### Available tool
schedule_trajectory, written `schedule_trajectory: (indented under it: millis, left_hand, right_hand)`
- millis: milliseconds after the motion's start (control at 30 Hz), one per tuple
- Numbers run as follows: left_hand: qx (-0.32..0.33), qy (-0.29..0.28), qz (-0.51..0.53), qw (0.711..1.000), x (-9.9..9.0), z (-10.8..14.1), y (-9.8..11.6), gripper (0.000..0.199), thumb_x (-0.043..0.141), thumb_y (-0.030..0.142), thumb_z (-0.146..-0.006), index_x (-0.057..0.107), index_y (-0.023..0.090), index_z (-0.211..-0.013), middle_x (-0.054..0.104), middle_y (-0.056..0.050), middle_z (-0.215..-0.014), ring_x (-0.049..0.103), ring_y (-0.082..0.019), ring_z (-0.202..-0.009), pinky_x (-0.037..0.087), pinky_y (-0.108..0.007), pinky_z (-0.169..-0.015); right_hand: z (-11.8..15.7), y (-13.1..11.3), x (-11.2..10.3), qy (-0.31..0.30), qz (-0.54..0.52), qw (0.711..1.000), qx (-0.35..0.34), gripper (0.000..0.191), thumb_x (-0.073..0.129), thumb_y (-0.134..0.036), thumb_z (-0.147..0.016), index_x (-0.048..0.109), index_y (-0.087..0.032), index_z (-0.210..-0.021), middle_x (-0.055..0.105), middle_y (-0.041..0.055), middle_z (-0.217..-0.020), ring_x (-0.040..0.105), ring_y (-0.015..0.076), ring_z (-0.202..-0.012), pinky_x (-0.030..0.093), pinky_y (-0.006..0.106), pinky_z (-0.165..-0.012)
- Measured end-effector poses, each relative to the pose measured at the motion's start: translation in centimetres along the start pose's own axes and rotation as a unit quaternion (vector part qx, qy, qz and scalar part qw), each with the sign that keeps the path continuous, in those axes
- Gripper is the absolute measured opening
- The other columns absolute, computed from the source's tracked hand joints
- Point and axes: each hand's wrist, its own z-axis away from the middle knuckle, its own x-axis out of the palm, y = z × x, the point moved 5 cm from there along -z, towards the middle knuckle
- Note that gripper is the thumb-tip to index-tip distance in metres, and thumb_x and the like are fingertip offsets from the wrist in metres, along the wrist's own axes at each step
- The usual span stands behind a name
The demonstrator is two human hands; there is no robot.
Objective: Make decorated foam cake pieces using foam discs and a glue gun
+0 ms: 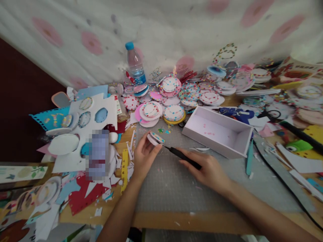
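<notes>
My left hand (pixel 145 155) is closed around a small white paper disc piece (pixel 155 137) with blue and yellow bits along its edge, tilted above the grey cutting mat (pixel 161 188). In my right hand (pixel 210 169) is a slim black-handled tool (pixel 185 158), its thin tip pointing left and meeting the paper disc piece or lying just beside it. I cannot make out what kind of tip it is. Small coloured star-like scraps (pixel 164 130) lie on the mat just beyond my left hand.
Beyond my right hand stands an open white box (pixel 217 132) with pink bits inside. Stacks of decorated paper discs (pixel 174 112) line the back, near a plastic bottle (pixel 136 65). A blue glue gun (pixel 236 114), a teal cutter (pixel 249 158) and a black cable (pixel 280 183) lie right; paper scraps (pixel 88 193) crowd the left.
</notes>
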Motion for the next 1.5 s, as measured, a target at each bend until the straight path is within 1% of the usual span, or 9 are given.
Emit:
schedule_trajectory:
  millis: [100, 233, 467, 567, 700, 867, 1100, 1300, 1500]
  left_hand:
    - [0.012, -0.020, 0.014, 1.000, 0.42, 0.11, -0.19, 0.063, 0.077, 0.033, -0.069, 0.052, 0.021, -0.125, 0.058, -0.012, -0.131, 0.057, -0.025, -0.119, 0.049, -0.037, -0.099]
    - [0.026, -0.035, 0.026, 0.999, 0.70, 0.28, -0.53, 0.070, 0.080, 0.028, -0.067, 0.046, 0.022, -0.128, 0.051, -0.012, -0.136, 0.052, -0.024, -0.124, 0.044, -0.037, -0.105]
    - [0.030, -0.048, 0.018, 0.998, 1.01, 0.66, -0.67, 0.070, 0.075, 0.029, -0.072, 0.036, 0.021, -0.131, 0.047, -0.014, -0.135, 0.049, -0.023, -0.125, 0.042, -0.037, -0.106]
    - [0.031, -0.039, 0.007, 0.999, 0.83, 0.70, -0.63, 0.066, 0.074, 0.033, -0.073, 0.038, 0.023, -0.128, 0.047, -0.013, -0.133, 0.050, -0.023, -0.124, 0.041, -0.038, -0.106]
    - [0.040, -0.028, -0.017, 0.999, 0.48, 0.61, -0.49, 0.061, 0.075, 0.036, -0.072, 0.041, 0.023, -0.121, 0.054, -0.010, -0.119, 0.056, -0.023, -0.113, 0.045, -0.038, -0.100]
    - [0.020, -0.026, -0.028, 0.999, 0.18, 0.54, -0.55, 0.059, 0.077, 0.038, -0.070, 0.045, 0.022, -0.117, 0.058, -0.008, -0.108, 0.060, -0.022, -0.104, 0.048, -0.036, -0.093]
    - [0.013, -0.033, 0.005, 0.999, 0.35, 0.59, -0.25, 0.056, 0.077, 0.040, -0.068, 0.046, 0.021, -0.111, 0.059, -0.008, -0.109, 0.061, -0.022, -0.103, 0.048, -0.037, -0.094]
    - [0.006, -0.033, 0.000, 0.999, 0.37, 0.56, -0.31, 0.057, 0.076, 0.042, -0.068, 0.047, 0.021, -0.111, 0.060, -0.008, -0.110, 0.061, -0.022, -0.105, 0.048, -0.036, -0.094]
    - [0.020, -0.028, -0.006, 0.999, 0.11, 0.22, -0.21, 0.055, 0.078, 0.044, -0.065, 0.047, 0.022, -0.105, 0.060, -0.004, -0.099, 0.063, -0.019, -0.094, 0.050, -0.032, -0.086]
  right_hand:
    - [0.07, -0.04, 0.08, 0.005, 0.013, 1.000, -0.005, 0.039, 0.047, -0.032, -0.095, 0.052, -0.027, -0.133, 0.073, 0.0033, -0.106, 0.072, 0.0186, -0.085, 0.055, 0.028, -0.070]
    - [0.30, 0.04, 0.43, 0.004, 0.032, 0.999, -0.016, 0.040, 0.046, -0.033, -0.096, 0.049, -0.026, -0.135, 0.073, 0.0036, -0.101, 0.071, 0.0180, -0.081, 0.055, 0.028, -0.069]
    - [0.56, -0.08, 0.67, 0.024, 0.085, 0.995, -0.045, 0.042, 0.044, -0.035, -0.097, 0.046, -0.025, -0.137, 0.073, 0.0058, -0.095, 0.071, 0.0187, -0.076, 0.055, 0.028, -0.067]
    - [0.53, -0.35, 0.63, 0.024, 0.095, 0.993, -0.059, 0.041, 0.043, -0.035, -0.097, 0.047, -0.025, -0.137, 0.072, 0.0047, -0.088, 0.070, 0.0173, -0.070, 0.054, 0.026, -0.062]
    - [0.57, -0.39, 0.60, 0.025, 0.110, 0.991, -0.066, 0.041, 0.043, -0.034, -0.097, 0.047, -0.025, -0.137, 0.071, 0.0034, -0.084, 0.069, 0.0158, -0.066, 0.052, 0.025, -0.059]
    - [0.65, -0.24, 0.70, 0.026, 0.120, 0.989, -0.078, 0.041, 0.043, -0.035, -0.097, 0.048, -0.024, -0.136, 0.069, 0.0029, -0.079, 0.066, 0.0152, -0.061, 0.049, 0.025, -0.057]
    - [0.53, -0.38, 0.68, 0.010, 0.111, 0.990, -0.087, 0.041, 0.044, -0.032, -0.097, 0.048, -0.022, -0.137, 0.065, 0.0014, -0.072, 0.064, 0.0146, -0.060, 0.046, 0.024, -0.056]
    - [0.65, -0.43, 0.71, 0.021, 0.128, 0.988, -0.089, 0.041, 0.045, -0.033, -0.097, 0.048, -0.023, -0.136, 0.067, 0.0011, -0.075, 0.065, 0.0144, -0.060, 0.046, 0.025, -0.055]
    - [0.29, -0.54, 0.50, 0.018, 0.108, 0.991, -0.074, 0.040, 0.044, -0.034, -0.097, 0.050, -0.023, -0.135, 0.069, 0.0017, -0.077, 0.066, 0.0145, -0.062, 0.048, 0.024, -0.056]
